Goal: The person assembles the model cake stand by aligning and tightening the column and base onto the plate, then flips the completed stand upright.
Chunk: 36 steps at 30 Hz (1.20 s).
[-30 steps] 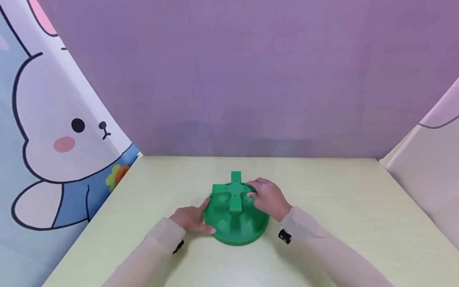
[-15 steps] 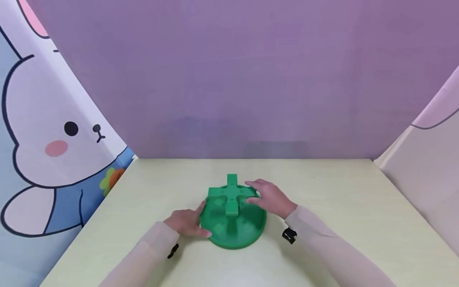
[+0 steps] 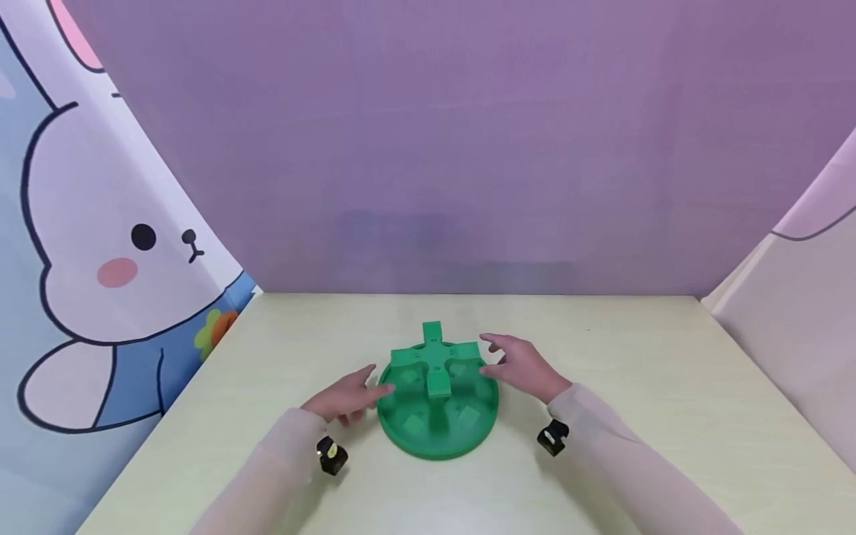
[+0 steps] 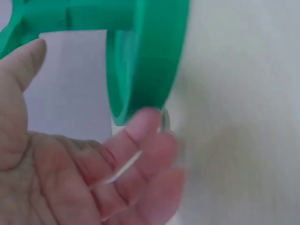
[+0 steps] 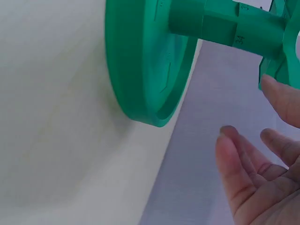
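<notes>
A green plastic stand sits upright on the table, with a round, rimmed base [image 3: 438,444] and a cross-shaped top [image 3: 435,358] of blocky arms. In the right wrist view a thick post [image 5: 220,23] with small printed digits joins the two. My left hand [image 3: 344,394] is at the base's left rim, thumb and fingers spread; the left wrist view has its fingertips [image 4: 145,123] right by the rim, and whether they touch it I cannot tell. To the right of the cross, my right hand [image 3: 524,364] hovers with fingers loosely bent, apart from the stand and holding nothing.
The pale wooden table [image 3: 655,416] extends around the stand. A purple backdrop [image 3: 428,148] rises at its far edge. A rabbit-print panel [image 3: 100,223] stands on the left, a pale panel [image 3: 796,319] on the right. Small black devices [image 3: 553,437] hang at both wrists.
My right hand has let go of the cross's right arm and drawn off to the right. The left fingers have loosened from the base's rim. The cross looks turned slightly.
</notes>
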Each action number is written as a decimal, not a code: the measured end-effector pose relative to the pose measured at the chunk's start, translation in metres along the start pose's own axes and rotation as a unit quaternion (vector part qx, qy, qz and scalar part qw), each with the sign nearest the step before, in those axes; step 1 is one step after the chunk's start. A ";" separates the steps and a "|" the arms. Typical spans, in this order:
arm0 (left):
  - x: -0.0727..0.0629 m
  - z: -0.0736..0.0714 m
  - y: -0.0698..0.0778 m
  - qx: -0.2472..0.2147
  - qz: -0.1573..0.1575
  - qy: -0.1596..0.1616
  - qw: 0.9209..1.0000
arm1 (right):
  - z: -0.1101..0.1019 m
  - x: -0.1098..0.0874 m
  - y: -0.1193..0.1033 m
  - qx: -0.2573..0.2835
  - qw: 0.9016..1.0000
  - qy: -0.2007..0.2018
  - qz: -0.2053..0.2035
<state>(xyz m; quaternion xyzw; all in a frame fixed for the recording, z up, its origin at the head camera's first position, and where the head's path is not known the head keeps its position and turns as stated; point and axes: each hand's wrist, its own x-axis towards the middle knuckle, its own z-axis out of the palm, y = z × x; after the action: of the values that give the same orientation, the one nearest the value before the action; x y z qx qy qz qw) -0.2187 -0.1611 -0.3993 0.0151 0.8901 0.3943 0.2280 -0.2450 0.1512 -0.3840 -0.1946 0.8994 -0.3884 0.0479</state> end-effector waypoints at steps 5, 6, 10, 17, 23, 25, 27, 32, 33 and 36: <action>0.000 -0.002 0.004 -0.043 -0.015 0.009 0.999 | 0.004 -0.002 0.010 0.028 0.999 0.012 0.035; 0.001 -0.002 0.004 -0.047 -0.018 0.010 0.999 | 0.005 -0.002 0.012 0.037 0.998 0.015 0.040; 0.004 -0.003 0.001 -0.055 -0.029 0.014 0.998 | 0.011 -0.004 0.018 0.086 0.994 0.023 0.057; 0.011 -0.002 -0.004 -0.062 -0.032 0.009 0.998 | 0.023 -0.006 0.028 0.175 0.979 0.030 0.097; 0.015 0.002 0.000 -0.042 -0.032 0.006 0.999 | 0.035 -0.009 0.035 0.208 0.970 0.026 0.125; 0.018 0.004 0.000 -0.030 -0.036 0.008 0.999 | 0.039 -0.009 0.036 0.205 0.970 0.024 0.124; 0.021 0.006 0.000 -0.021 -0.041 0.012 0.999 | 0.042 -0.009 0.037 0.206 0.970 0.028 0.124; 0.025 0.009 -0.001 -0.002 -0.047 0.012 0.999 | 0.049 -0.008 0.034 0.173 0.976 0.045 0.127; 0.025 0.009 -0.002 0.000 -0.049 0.011 0.999 | 0.050 -0.008 0.033 0.164 0.977 0.047 0.129; 0.022 0.007 -0.002 -0.003 -0.050 0.001 0.999 | 0.051 -0.006 0.032 0.133 0.981 0.045 0.133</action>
<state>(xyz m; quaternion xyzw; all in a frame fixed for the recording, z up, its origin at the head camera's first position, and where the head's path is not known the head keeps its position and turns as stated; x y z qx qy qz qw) -0.2355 -0.1527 -0.4133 -0.0302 0.8889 0.3849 0.2465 -0.2374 0.1386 -0.4426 -0.0472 0.8589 -0.5030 0.0837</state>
